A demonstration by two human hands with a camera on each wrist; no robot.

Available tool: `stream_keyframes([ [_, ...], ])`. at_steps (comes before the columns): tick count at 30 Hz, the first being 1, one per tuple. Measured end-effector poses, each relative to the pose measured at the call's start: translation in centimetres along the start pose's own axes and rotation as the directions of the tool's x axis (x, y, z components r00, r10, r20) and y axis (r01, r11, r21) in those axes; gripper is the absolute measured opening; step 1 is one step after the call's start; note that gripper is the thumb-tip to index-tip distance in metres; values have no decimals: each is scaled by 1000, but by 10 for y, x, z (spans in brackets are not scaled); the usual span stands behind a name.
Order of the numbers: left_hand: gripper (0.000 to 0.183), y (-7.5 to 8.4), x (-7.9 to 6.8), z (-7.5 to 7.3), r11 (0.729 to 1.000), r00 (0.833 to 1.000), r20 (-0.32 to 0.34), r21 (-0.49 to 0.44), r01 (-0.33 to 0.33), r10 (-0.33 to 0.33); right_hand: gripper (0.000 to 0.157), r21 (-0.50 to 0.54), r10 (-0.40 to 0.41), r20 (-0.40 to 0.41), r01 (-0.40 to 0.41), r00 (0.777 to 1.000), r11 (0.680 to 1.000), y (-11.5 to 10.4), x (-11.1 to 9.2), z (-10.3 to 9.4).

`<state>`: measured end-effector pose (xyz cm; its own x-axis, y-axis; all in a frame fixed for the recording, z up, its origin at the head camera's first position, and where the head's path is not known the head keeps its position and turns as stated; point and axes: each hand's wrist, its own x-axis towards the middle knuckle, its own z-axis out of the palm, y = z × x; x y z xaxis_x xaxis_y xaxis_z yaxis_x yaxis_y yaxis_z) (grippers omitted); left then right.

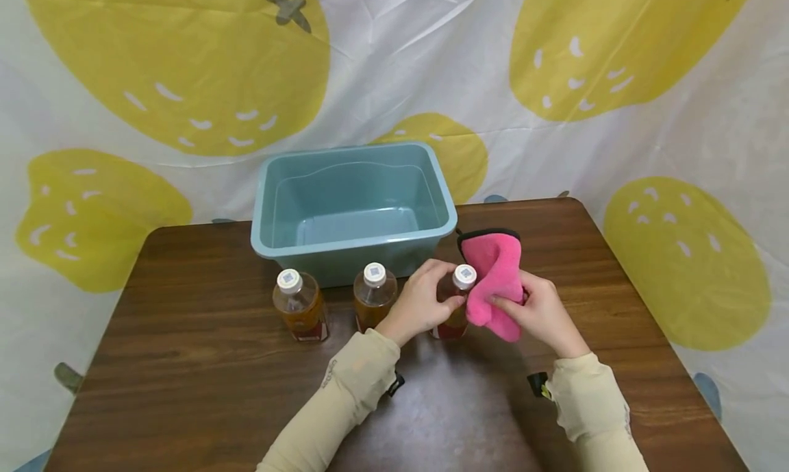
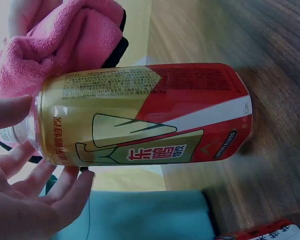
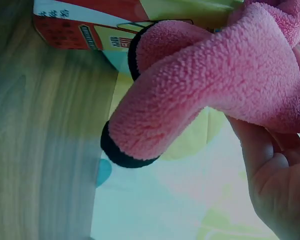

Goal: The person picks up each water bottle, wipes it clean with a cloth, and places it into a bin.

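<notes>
A drink bottle (image 1: 465, 275) with a white cap stands upright on the table, the rightmost of three in the head view. My left hand (image 1: 424, 299) grips it around the upper part, thumb on one side and fingers on the other. Its gold and red label (image 2: 150, 117) fills the left wrist view. In my right hand (image 1: 544, 312) is a bunched pink cloth (image 1: 502, 273) with black edging, held up against the right side of the bottle near the cap. The right wrist view shows the cloth's folded ends (image 3: 160, 110) hanging from the fingers.
Two similar bottles, one on the far left (image 1: 300, 307) and one in the middle (image 1: 374, 294), stand left of the gripped one. Behind them sits a blue-green plastic bin (image 1: 364, 247). A fruit-patterned curtain (image 1: 394, 61) hangs behind the brown wooden table (image 1: 203, 362).
</notes>
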<state>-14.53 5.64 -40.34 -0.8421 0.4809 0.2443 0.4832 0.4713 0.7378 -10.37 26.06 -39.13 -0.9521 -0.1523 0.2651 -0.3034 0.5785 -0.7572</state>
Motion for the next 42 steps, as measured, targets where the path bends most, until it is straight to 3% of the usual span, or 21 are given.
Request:
stream_keyframes([
  [7,37,-1,2,-3,1000,999,41,15,-10,10,27,-63,-68,20,69,997,996,-3,10,3],
  [14,37,-2,2,-4,1000,998,54,4,-19,19,32,-48,-79,42,81,996,996,-1,11,6],
  [33,36,-1,1,-2,998,997,58,-37,51,-49,27,-73,-26,-25,25,999,997,14,-6,19],
  [42,37,-2,2,-1,998,996,63,-20,59,-58,19,-91,-1,-15,0,1000,996,40,-18,36],
])
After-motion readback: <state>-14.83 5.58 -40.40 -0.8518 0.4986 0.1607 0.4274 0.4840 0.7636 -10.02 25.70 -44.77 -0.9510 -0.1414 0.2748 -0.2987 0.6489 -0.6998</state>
